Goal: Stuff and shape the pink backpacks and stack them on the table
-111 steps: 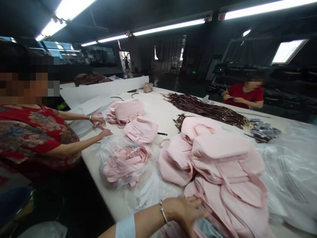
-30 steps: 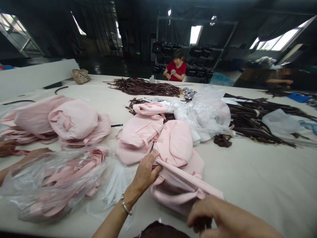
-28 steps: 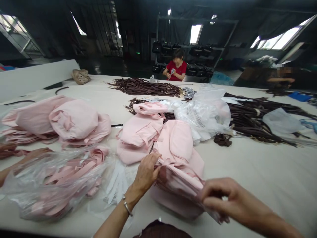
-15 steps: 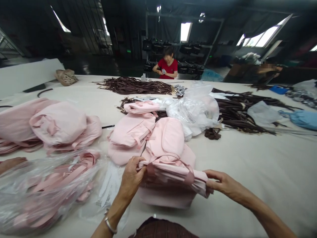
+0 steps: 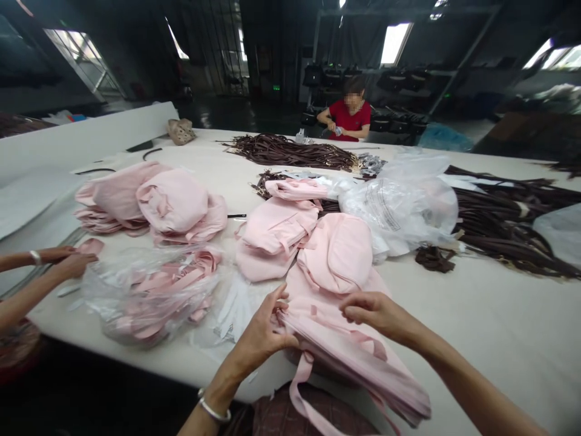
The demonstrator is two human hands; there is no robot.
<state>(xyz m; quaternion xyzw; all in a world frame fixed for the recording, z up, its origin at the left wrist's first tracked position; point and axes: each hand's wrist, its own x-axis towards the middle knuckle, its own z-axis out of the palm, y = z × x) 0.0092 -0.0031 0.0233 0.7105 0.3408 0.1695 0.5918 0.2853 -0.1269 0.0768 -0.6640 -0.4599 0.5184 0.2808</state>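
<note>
A pink fabric bag (image 5: 349, 357) lies tilted at the table's near edge, its zipped rim running down to the right and a strap (image 5: 302, 387) hanging off its front. My left hand (image 5: 265, 330) grips the upper left corner of this bag, thumb on the near side. Over the bag's far side hovers my right hand (image 5: 379, 312), fingers loosely curved and apart, with nothing visible in them. Just beyond are two more pink bags, one plump (image 5: 338, 251) and one flatter (image 5: 276, 236). A silver bangle is on my left wrist.
A clear plastic bag of pink straps (image 5: 154, 297) lies left, near a co-worker's hands (image 5: 79, 260) holding a pink piece. Behind it is a pile of pink bags (image 5: 172, 203). Brown straps (image 5: 290, 151) and white plastic (image 5: 394, 209) lie farther back. A person in red (image 5: 349, 118) sits opposite.
The view has swung left, showing more of the co-worker's arms. The near bag has turned, its right end swinging down toward me. My right hand has let go of its right end.
</note>
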